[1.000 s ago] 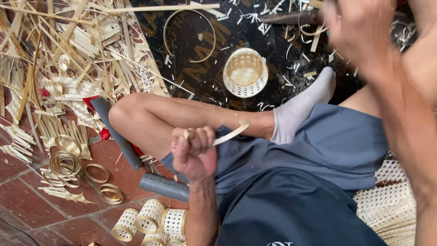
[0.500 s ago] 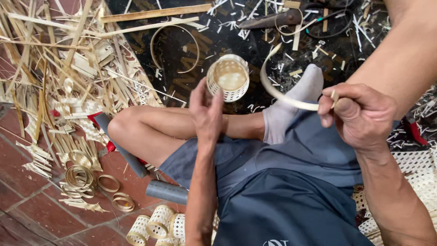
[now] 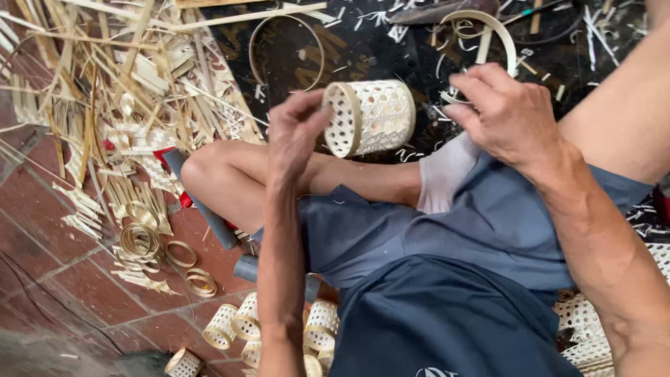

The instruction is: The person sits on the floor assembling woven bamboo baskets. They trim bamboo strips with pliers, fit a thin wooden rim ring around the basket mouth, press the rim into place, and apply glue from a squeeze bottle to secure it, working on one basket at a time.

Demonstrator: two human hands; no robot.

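My left hand (image 3: 296, 132) grips the rim of a small woven bamboo cylinder basket (image 3: 373, 115) and holds it tilted on its side above my bent leg. My right hand (image 3: 506, 115) is closed on a curved flat bamboo strip (image 3: 497, 31) that arcs up and over from its fingers, just right of the basket. I sit on the floor in blue shorts and a white sock (image 3: 447, 174).
Heaps of bamboo strips and splints (image 3: 112, 91) lie at the left. Coiled bamboo rings (image 3: 143, 241) rest on the red tile floor. Several finished woven cylinders (image 3: 237, 324) lie near my left elbow. A thin hoop (image 3: 286, 52) lies on the dark mat, woven sheets (image 3: 593, 328) at right.
My left hand has picked the basket up off the mat and turned it on its side. My right hand with the curved strip has moved closer to it.
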